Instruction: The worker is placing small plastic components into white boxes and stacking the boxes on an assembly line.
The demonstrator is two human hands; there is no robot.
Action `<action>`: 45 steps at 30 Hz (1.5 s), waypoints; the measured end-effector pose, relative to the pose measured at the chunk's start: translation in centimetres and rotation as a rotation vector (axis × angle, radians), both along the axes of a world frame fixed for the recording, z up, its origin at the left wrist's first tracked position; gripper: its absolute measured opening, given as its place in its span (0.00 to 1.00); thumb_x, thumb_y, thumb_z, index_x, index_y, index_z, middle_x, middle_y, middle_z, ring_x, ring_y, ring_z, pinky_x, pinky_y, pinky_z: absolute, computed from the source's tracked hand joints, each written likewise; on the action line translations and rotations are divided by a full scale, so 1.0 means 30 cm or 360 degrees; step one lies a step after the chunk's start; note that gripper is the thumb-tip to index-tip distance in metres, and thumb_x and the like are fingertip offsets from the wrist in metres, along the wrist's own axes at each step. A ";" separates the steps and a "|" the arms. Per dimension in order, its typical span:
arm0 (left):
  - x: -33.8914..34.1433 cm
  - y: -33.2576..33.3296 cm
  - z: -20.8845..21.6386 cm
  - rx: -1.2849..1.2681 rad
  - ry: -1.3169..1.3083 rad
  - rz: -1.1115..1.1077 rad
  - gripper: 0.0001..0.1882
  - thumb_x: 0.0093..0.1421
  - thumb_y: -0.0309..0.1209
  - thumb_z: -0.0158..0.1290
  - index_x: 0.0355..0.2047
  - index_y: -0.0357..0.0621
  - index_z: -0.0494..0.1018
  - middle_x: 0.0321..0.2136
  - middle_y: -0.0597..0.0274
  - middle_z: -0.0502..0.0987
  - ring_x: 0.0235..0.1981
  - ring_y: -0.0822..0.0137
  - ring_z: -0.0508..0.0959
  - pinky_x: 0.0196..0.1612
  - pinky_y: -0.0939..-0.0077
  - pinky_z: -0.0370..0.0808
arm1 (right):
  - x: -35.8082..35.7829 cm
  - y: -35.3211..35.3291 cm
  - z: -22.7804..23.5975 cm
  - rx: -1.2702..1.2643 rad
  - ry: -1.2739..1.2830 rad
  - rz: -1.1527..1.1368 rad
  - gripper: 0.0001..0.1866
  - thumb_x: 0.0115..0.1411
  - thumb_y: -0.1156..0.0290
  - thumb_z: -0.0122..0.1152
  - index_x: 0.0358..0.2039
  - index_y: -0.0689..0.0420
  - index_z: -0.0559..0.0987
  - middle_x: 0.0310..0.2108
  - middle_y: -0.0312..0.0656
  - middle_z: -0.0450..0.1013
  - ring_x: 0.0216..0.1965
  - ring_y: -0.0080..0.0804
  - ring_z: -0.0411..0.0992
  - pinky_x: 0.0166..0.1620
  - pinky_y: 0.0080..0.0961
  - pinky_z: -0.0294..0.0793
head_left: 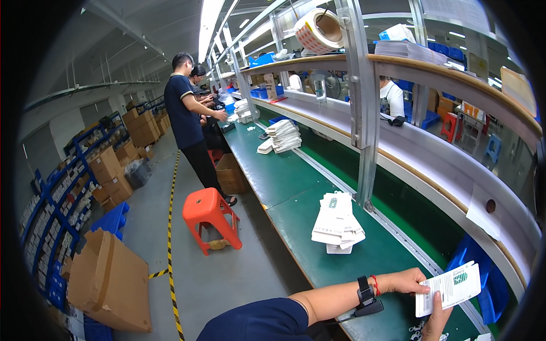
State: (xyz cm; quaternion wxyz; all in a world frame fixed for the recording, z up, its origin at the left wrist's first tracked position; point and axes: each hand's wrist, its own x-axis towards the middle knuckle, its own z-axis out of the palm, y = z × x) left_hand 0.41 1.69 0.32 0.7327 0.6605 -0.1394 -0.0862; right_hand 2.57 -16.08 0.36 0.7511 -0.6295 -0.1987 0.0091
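My left hand (405, 281), with a black wristband and a red cord at its wrist, grips the left edge of a flat white package (455, 286) with green print. My right hand (437, 319) comes up from the lower edge and pinches the same package from below, its thumb on the front. A second edge behind the package suggests more than one is held together. Left of my hands, an uneven pile of similar white packages (335, 219) lies on the green bench (296, 213). Small pale pieces (418, 329) lie on the bench beside my right hand.
More white packages (283, 135) are stacked farther along the bench. A metal upright (364, 113) and shelf stand along its right side, with a blue bin (495, 290) below. A red stool (210, 219), a cardboard box (111, 281) and a standing co-worker (185, 119) are at left.
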 end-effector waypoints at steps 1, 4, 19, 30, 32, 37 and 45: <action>0.010 -0.003 -0.005 0.0055 -0.0001 0.0111 0.14 0.54 0.36 0.54 0.21 0.36 0.74 0.14 0.70 0.70 0.16 0.81 0.65 0.19 0.85 0.61 | 0.022 -0.005 -0.050 0.0134 0.0224 0.0028 0.21 0.55 0.71 0.53 0.47 0.68 0.65 0.39 0.46 0.70 0.38 0.31 0.70 0.40 0.24 0.69; 0.047 -0.012 -0.019 0.0252 0.0005 0.0300 0.12 0.51 0.34 0.57 0.21 0.36 0.74 0.17 0.71 0.72 0.19 0.81 0.65 0.21 0.83 0.64 | 0.038 -0.012 -0.054 0.0173 0.0426 0.0124 0.25 0.53 0.78 0.52 0.51 0.68 0.60 0.47 0.48 0.65 0.46 0.35 0.66 0.49 0.28 0.65; 0.037 0.016 -0.034 0.0231 0.0172 0.0338 0.14 0.52 0.36 0.56 0.19 0.38 0.72 0.18 0.68 0.71 0.21 0.81 0.66 0.24 0.85 0.63 | -0.020 0.042 0.044 -0.0047 0.0431 0.0073 0.18 0.54 0.70 0.56 0.43 0.64 0.67 0.29 0.40 0.71 0.22 0.19 0.69 0.16 0.12 0.63; 0.037 0.014 -0.026 -0.0044 0.0463 0.0226 0.12 0.54 0.36 0.54 0.27 0.37 0.73 0.23 0.64 0.74 0.24 0.77 0.70 0.28 0.84 0.67 | -0.012 0.048 0.031 -0.0098 0.0437 0.0043 0.18 0.54 0.69 0.57 0.42 0.64 0.69 0.30 0.39 0.72 0.23 0.18 0.70 0.16 0.11 0.64; 0.039 0.010 -0.047 -0.0442 0.0656 0.0147 0.13 0.56 0.35 0.51 0.35 0.35 0.71 0.29 0.60 0.75 0.28 0.72 0.74 0.32 0.80 0.70 | -0.008 0.054 0.011 -0.0143 0.0420 0.0060 0.18 0.53 0.68 0.57 0.42 0.63 0.69 0.30 0.39 0.72 0.23 0.18 0.71 0.16 0.10 0.64; 0.038 0.003 -0.042 -0.0580 0.0710 0.0081 0.17 0.57 0.33 0.50 0.41 0.32 0.68 0.35 0.57 0.74 0.34 0.67 0.76 0.39 0.73 0.73 | -0.008 0.052 0.011 -0.0225 0.0471 0.0074 0.18 0.53 0.67 0.57 0.42 0.62 0.70 0.29 0.39 0.72 0.23 0.18 0.70 0.16 0.10 0.64; 0.036 -0.003 -0.044 -0.0504 0.0706 0.0140 0.17 0.57 0.34 0.49 0.41 0.31 0.67 0.36 0.55 0.74 0.35 0.66 0.76 0.39 0.72 0.73 | -0.002 0.044 -0.005 -0.0228 0.0564 0.0127 0.17 0.53 0.66 0.57 0.41 0.62 0.71 0.28 0.39 0.72 0.22 0.18 0.70 0.16 0.10 0.63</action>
